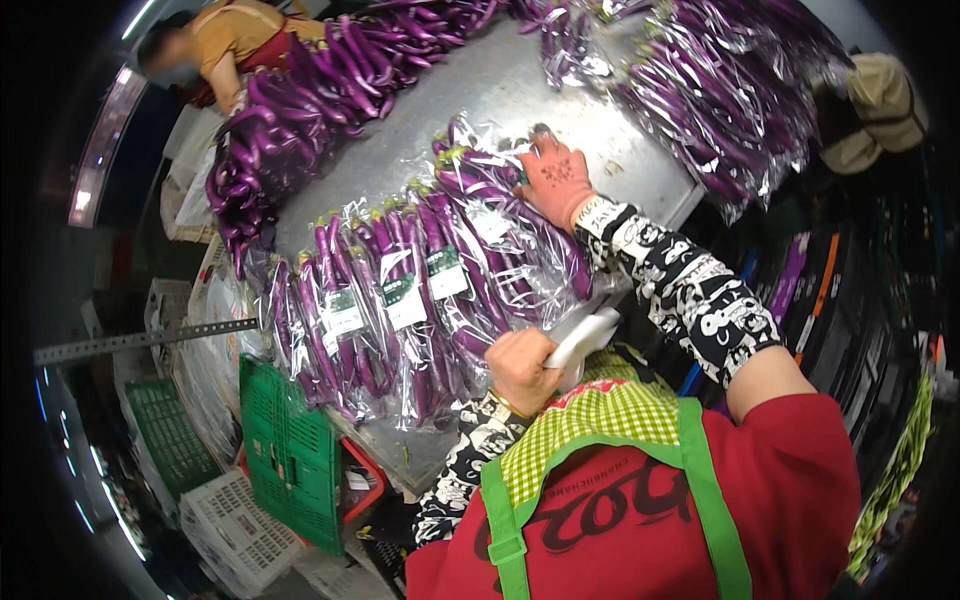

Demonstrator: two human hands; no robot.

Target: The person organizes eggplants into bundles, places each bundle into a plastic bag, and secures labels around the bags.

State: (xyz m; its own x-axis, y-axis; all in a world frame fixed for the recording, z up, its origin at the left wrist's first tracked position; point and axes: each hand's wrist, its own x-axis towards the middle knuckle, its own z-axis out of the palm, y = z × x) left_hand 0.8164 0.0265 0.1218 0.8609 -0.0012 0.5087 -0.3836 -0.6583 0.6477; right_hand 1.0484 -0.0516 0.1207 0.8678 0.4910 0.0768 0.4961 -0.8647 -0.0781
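Long purple eggplants (505, 225) in clear plastic bags lie side by side on a metal table. My right hand (556, 180), in an orange-pink glove, rests at the far end of the nearest bag with its fingers stretched out. At the table's near edge, in front of my apron, the bare fingers of my left hand (522, 372) are closed round a white curved thing (585, 338); its kind is unclear. White-and-green labels (403, 302) show on several bagged eggplants (350, 310) to the left.
Loose eggplants (330, 85) are heaped along the far left edge, near another person (235, 40). More bagged eggplants (720, 110) pile up at the far right. A green crate (285, 440) and a white crate (240, 530) stand at the lower left; the metal table (440, 90) lies between heaps.
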